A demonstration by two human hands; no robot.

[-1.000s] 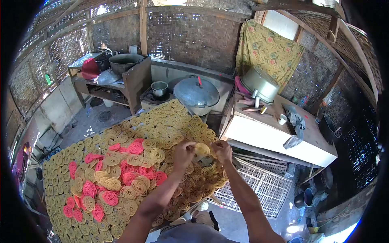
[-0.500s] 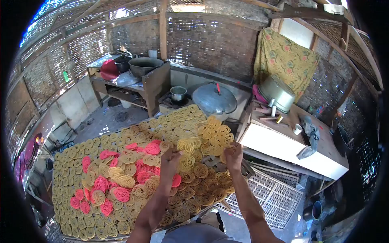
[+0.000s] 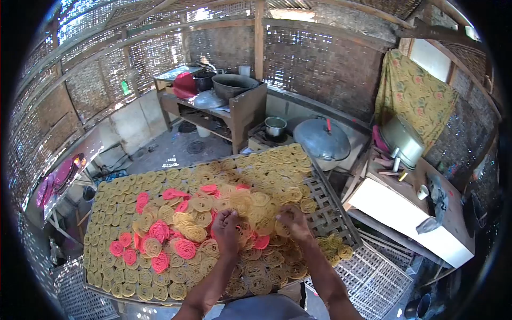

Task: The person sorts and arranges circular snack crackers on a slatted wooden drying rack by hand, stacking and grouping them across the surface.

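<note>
A wide woven bamboo rack (image 3: 323, 201) is covered with flat, coiled, noodle-like crackers, mostly yellow, with pink ones (image 3: 185, 248) heaped around the middle. My left hand (image 3: 226, 226) is closed over the pile, its fingers pinching the edge of some yellow coiled crackers. A blurred cluster of yellow coiled crackers (image 3: 260, 213) hangs between my hands, above the rack. My right hand (image 3: 296, 221), also closed, grips the right side of this cluster. How many crackers each hand holds is unclear.
A lidded wok (image 3: 321, 140) and a small pot (image 3: 275, 126) stand beyond the rack. To the right is a white-fronted counter (image 3: 408, 221) bearing a big metal pot (image 3: 404, 140). A wooden bench (image 3: 248, 109) with pans stands behind. Another lattice rack (image 3: 373, 272) lies lower right.
My view has turned left, so the room sits farther right. Both hands have carried yellow crackers left over the pink heap, and bare bamboo weave now shows at the rack's right end.
</note>
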